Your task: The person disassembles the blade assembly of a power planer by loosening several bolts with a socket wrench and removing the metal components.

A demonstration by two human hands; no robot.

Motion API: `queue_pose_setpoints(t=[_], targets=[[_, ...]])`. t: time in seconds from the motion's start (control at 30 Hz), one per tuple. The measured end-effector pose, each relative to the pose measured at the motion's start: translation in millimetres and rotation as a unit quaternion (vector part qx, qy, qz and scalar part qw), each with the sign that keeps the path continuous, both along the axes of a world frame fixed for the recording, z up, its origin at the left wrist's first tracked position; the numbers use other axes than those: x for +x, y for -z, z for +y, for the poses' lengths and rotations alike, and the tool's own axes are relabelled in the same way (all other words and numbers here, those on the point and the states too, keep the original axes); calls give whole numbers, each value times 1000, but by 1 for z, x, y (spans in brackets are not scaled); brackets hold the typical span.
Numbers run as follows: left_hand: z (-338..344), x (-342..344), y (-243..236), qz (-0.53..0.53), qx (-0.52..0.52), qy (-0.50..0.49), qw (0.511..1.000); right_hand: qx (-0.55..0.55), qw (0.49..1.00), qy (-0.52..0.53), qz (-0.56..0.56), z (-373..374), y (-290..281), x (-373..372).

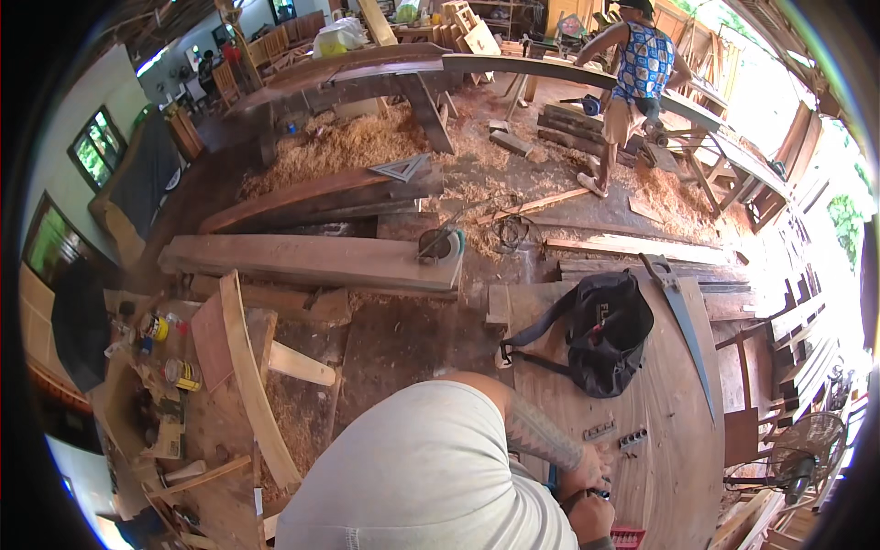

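Tool (599, 494), small and dark, sits in the right hand's (591, 519) closed grip, low over the wooden tabletop (666, 477)!
Right beside it, the left hand (583, 469) curls its fingers, and I can't tell whether that grip has hold of anything; a red tray (627, 538) peeks out next to the right hand. Just beyond, two short rows of small metal cylinders, one greyish (599, 430), one darker (632, 440), lie side by side. Farther up comes a black backpack (608, 337), straps sprawling left, a handsaw (680, 323) stretched along its right. Past that, a thick beam (302, 258), then shavings (353, 156), and a co-worker (644, 64) in a blue patterned top stands at a long plank (532, 68).
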State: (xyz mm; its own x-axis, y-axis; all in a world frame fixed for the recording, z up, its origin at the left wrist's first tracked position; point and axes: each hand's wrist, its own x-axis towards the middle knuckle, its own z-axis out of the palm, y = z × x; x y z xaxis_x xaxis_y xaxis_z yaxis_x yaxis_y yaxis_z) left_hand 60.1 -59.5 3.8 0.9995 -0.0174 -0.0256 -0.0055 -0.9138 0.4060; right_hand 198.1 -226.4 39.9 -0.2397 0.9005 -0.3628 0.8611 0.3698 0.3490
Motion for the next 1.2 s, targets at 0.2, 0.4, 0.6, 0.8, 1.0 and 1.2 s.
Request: queue_pose_setpoints(t=[0.2,0.4,0.6,0.8,1.0,1.2], targets=[[2,-19,-5,34,-32,-14,999,30,955,55,291,6,-12,-13],[-8,-15,16,10,9,-13,1000,-7,981,43,191,1,-8,-14],[4,-21,11,-58,-32,27,997,3,975,64,212,5,-46,-39],[17,-43,-22,-146,-76,18,986,-55,944,175,275,14,-59,-46],[17,-44,-63,24,-8,37,999,-6,943,162,290,3,-62,-50],[20,-47,-64,86,-16,29,996,-82,878,242,405,6,-68,-17]])
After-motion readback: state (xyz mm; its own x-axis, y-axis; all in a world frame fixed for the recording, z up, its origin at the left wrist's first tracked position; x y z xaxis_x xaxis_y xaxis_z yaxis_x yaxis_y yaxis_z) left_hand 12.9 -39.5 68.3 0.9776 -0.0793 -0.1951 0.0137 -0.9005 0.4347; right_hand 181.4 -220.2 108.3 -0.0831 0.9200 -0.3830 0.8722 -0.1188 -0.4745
